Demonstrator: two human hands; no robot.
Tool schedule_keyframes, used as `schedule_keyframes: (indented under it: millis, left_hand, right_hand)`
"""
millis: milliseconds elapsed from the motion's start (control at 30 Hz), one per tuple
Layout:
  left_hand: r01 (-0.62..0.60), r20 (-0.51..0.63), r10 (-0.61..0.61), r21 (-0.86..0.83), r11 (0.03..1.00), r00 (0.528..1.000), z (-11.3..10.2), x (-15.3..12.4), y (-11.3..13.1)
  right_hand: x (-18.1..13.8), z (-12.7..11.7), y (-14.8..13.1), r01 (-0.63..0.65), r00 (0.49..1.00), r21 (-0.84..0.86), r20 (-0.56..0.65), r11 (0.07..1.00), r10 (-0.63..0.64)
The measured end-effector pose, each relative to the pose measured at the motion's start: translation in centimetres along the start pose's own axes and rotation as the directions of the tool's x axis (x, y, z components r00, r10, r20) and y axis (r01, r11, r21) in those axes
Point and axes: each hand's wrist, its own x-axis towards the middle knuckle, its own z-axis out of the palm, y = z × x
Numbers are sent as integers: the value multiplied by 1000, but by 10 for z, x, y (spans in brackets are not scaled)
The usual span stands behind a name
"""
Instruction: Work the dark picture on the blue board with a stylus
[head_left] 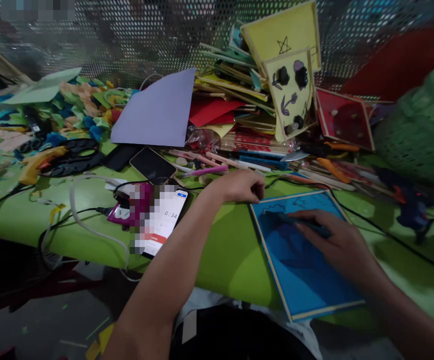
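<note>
Right hand (337, 240) on blue board (303, 270)

We see a blue board (307, 270) with a pale frame on our lime-green table (224, 250). A lavender sheet (160, 112) lies upper centre, a green basket (423, 130) at right.

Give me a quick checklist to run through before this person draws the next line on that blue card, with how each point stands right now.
1. Blue rectangular card with pale wooden edging lies flat on the green table: ok.
2. Left hand rests at the card's top left corner, steadying it: ok.
3. Right hand grips a dark pen over the card: ok.
4. Pen tip touching the card: cannot tell, it lies in shadow.
5. Black cable runs close to the card's right side: not ok, it might snag.
6. White phone showing a timer lies apart from the card: ok.
</note>
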Motion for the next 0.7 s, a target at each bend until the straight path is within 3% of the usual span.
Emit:
schedule_keyframes:
  millis: [700]
  left_hand:
    - [3,-9,-4,-11,1000,1000,0,0,1]
  right_hand:
    - [0,-2,-4,21,1000,3,5,1000,-21]
